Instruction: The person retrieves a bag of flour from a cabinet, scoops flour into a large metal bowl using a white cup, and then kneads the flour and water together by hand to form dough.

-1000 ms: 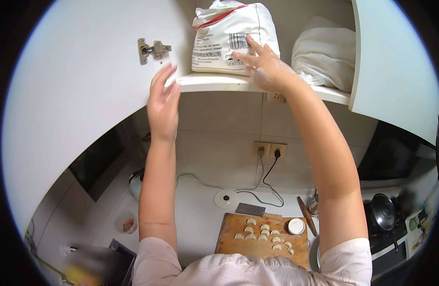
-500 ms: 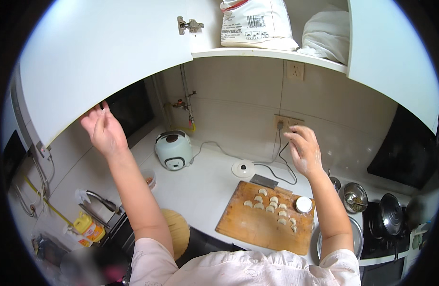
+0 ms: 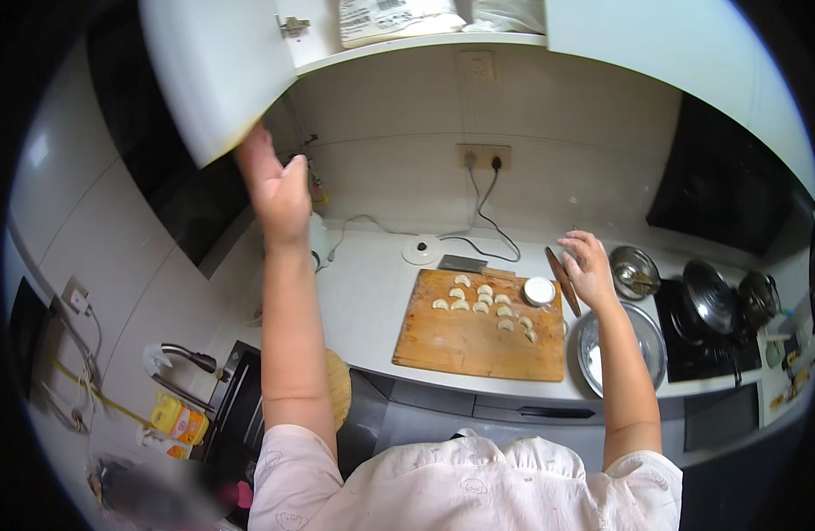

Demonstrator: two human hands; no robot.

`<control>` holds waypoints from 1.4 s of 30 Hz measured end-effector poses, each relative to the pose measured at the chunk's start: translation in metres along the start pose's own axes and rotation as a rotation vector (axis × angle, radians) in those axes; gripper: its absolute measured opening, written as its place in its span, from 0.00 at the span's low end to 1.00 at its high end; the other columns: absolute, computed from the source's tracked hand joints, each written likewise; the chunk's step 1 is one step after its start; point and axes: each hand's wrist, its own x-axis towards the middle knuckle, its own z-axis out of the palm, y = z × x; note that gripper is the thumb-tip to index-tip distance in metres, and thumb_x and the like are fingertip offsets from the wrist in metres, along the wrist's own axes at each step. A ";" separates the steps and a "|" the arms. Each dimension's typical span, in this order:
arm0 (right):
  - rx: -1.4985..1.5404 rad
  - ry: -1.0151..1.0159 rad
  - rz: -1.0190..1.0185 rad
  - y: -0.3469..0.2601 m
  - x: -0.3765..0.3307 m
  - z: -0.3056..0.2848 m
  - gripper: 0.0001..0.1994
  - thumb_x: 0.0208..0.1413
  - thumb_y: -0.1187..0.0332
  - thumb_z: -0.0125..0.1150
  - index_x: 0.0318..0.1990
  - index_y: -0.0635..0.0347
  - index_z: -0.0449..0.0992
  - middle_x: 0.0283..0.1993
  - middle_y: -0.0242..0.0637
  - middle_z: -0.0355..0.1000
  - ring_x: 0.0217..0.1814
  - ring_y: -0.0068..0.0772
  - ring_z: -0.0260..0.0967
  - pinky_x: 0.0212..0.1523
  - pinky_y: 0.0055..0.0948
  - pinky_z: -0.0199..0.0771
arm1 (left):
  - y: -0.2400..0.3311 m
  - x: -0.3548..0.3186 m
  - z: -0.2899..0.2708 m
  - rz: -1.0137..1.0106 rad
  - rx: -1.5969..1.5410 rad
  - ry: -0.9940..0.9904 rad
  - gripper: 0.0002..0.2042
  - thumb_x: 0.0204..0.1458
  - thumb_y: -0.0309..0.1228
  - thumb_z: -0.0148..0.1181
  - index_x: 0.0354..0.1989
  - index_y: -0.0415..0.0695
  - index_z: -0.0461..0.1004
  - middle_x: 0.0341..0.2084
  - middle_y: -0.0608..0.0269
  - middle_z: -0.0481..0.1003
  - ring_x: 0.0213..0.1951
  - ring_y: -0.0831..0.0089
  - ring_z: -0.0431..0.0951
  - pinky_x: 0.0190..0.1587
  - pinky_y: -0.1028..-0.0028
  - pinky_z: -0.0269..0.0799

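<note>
A: Quick one: where's your left hand?
B: Your left hand (image 3: 279, 190) is up in the upper left, against the lower edge of the swung-open cabinet door (image 3: 217, 80). Fingers blurred and partly hidden; can't tell if they grip it.
A: And your right?
B: Your right hand (image 3: 588, 265) hangs right of centre, fingers apart and loosely bent. Nearest thing is the rolling pin (image 3: 562, 281), just beside it; the steel bowl (image 3: 648, 341) is lower, partly behind your forearm.
A: Cabinet contents?
B: White printed bag (image 3: 399, 19) on the shelf, top centre, cut off by the frame.
A: Counter?
B: Wooden board (image 3: 443, 345) just below centre, bearing dumplings (image 3: 484, 298) and a round white container (image 3: 538, 290). Cleaver (image 3: 462, 263) at its far edge.
</note>
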 end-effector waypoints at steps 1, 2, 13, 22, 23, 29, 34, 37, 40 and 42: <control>-0.005 0.029 0.016 0.003 -0.008 -0.006 0.11 0.43 0.75 0.57 0.37 0.55 0.75 0.45 0.39 0.67 0.50 0.43 0.62 0.51 0.35 0.62 | 0.008 -0.002 0.012 -0.012 0.168 -0.087 0.36 0.38 0.14 0.43 0.62 0.43 0.47 0.62 0.56 0.49 0.64 0.63 0.45 0.64 0.67 0.37; -0.026 0.048 0.040 0.003 -0.015 -0.014 0.11 0.43 0.75 0.57 0.37 0.55 0.75 0.44 0.38 0.68 0.50 0.43 0.62 0.51 0.34 0.62 | 0.006 -0.006 0.021 -0.005 0.261 -0.163 0.36 0.38 0.15 0.43 0.63 0.43 0.47 0.62 0.54 0.49 0.65 0.63 0.45 0.64 0.68 0.38; -0.390 0.436 0.756 0.156 -0.257 -0.025 0.20 0.44 0.68 0.61 0.46 0.64 0.70 0.39 0.46 0.71 0.40 0.38 0.69 0.42 0.29 0.68 | -0.039 -0.070 0.067 -0.057 0.347 -0.641 0.35 0.40 0.18 0.46 0.62 0.51 0.51 0.62 0.62 0.49 0.64 0.59 0.45 0.63 0.66 0.45; 0.640 0.808 1.804 0.156 -0.336 0.021 0.17 0.53 0.55 0.55 0.36 0.63 0.66 0.25 0.35 0.64 0.20 0.29 0.66 0.18 0.22 0.74 | -0.103 -0.322 -0.089 -0.768 0.309 -0.901 0.29 0.42 0.19 0.52 0.57 0.43 0.57 0.58 0.50 0.55 0.61 0.55 0.53 0.62 0.65 0.47; 0.706 0.850 1.779 0.159 -0.335 0.025 0.17 0.54 0.56 0.53 0.37 0.63 0.66 0.26 0.36 0.65 0.22 0.30 0.68 0.20 0.23 0.76 | -0.097 -0.345 -0.104 -0.853 0.291 -0.897 0.28 0.42 0.19 0.52 0.56 0.42 0.58 0.57 0.50 0.56 0.60 0.55 0.54 0.61 0.66 0.48; 0.950 1.048 1.681 0.196 -0.331 0.046 0.13 0.57 0.62 0.49 0.41 0.64 0.68 0.35 0.41 0.69 0.32 0.34 0.72 0.30 0.28 0.80 | -0.053 -0.408 -0.149 -1.276 0.234 -0.752 0.23 0.43 0.20 0.52 0.52 0.42 0.64 0.54 0.52 0.60 0.58 0.60 0.58 0.58 0.70 0.52; 1.095 1.162 1.701 0.220 -0.343 0.051 0.13 0.55 0.65 0.51 0.42 0.65 0.68 0.40 0.43 0.70 0.40 0.38 0.70 0.37 0.34 0.79 | -0.035 -0.416 -0.157 -1.238 0.278 -0.635 0.20 0.44 0.21 0.53 0.49 0.43 0.68 0.52 0.52 0.63 0.55 0.61 0.62 0.56 0.71 0.56; 1.176 1.080 1.680 0.248 -0.368 0.037 0.13 0.58 0.65 0.46 0.42 0.67 0.68 0.40 0.43 0.70 0.39 0.38 0.71 0.36 0.33 0.79 | -0.029 -0.400 -0.147 -1.159 0.367 -0.645 0.19 0.44 0.23 0.53 0.49 0.43 0.68 0.52 0.51 0.63 0.54 0.59 0.63 0.55 0.71 0.57; 1.123 1.035 1.660 0.249 -0.386 0.028 0.12 0.57 0.68 0.45 0.41 0.68 0.68 0.41 0.42 0.70 0.40 0.35 0.71 0.38 0.28 0.78 | -0.015 -0.395 -0.148 -1.168 0.413 -0.578 0.18 0.45 0.24 0.53 0.49 0.44 0.68 0.53 0.51 0.63 0.54 0.59 0.63 0.55 0.70 0.58; 1.074 0.893 1.677 0.247 -0.394 0.008 0.12 0.56 0.69 0.46 0.41 0.68 0.68 0.42 0.40 0.70 0.41 0.33 0.70 0.38 0.24 0.76 | -0.007 -0.400 -0.145 -1.193 0.423 -0.549 0.18 0.46 0.24 0.53 0.49 0.45 0.68 0.53 0.52 0.63 0.54 0.59 0.63 0.55 0.69 0.58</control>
